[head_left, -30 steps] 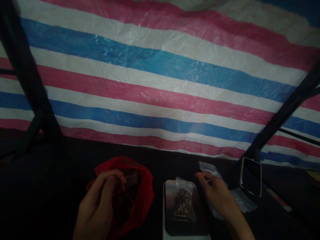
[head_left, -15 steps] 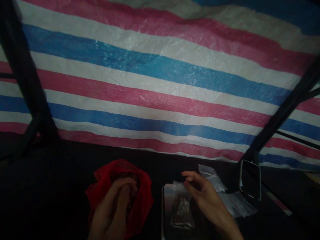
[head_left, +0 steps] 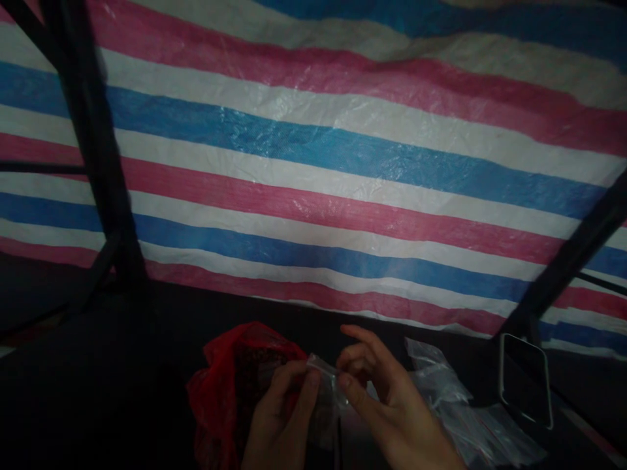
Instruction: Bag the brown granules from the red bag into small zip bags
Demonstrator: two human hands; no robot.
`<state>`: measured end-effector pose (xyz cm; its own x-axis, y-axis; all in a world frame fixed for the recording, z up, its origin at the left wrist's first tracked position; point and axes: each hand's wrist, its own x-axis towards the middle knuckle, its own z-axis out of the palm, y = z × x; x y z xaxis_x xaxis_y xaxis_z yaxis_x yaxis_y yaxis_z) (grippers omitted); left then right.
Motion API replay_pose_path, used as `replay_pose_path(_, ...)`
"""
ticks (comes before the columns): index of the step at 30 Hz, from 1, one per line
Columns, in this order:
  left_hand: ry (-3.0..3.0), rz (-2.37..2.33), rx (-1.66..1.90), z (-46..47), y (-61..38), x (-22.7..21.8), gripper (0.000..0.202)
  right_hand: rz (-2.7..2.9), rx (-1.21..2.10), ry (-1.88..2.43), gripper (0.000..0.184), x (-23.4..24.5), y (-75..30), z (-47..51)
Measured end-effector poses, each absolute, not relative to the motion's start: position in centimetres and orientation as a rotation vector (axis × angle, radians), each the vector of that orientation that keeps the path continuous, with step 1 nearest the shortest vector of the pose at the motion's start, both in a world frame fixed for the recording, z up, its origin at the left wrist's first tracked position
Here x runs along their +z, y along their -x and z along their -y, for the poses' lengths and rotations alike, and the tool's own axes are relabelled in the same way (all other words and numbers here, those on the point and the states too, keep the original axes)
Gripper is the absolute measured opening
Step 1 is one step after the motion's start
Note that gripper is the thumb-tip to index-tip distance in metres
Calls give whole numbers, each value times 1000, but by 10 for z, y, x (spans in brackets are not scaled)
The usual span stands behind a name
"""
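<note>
My left hand and my right hand meet low in the middle of the view. Both pinch the top of a small clear plastic bag, held up between them. An open red plastic bag with dark contents lies just left of my left hand. What sits under the small bag is hidden by my hands and the dim light.
A heap of empty clear plastic bags lies to the right of my right hand. A phone stands propped at the far right. A striped red, white and blue tarp hangs behind the dark table, with dark poles either side.
My left hand left the red bag and moved right. My right hand lifted the small clear bag off the scale, and both hands now hold it. The view has shifted rightward and slightly up.
</note>
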<state>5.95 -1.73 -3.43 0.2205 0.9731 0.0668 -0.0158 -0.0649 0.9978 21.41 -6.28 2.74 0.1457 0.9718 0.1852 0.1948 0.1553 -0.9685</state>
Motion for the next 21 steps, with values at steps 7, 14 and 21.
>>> replay_pose_path(7, -1293, -1019, 1122, 15, -57, -33, 48, 1259, 829, 1294, 27, 32, -195, 52)
replay_pose_path(14, -1314, -1017, 1166, 16, -52, -32, 45, 1225, 858, 1242, 21, 31, -187, 49)
replay_pose_path(21, -1253, -1001, 1169, 8, -48, -40, 45, 1193, 852, 1254, 35, 24, -188, 44)
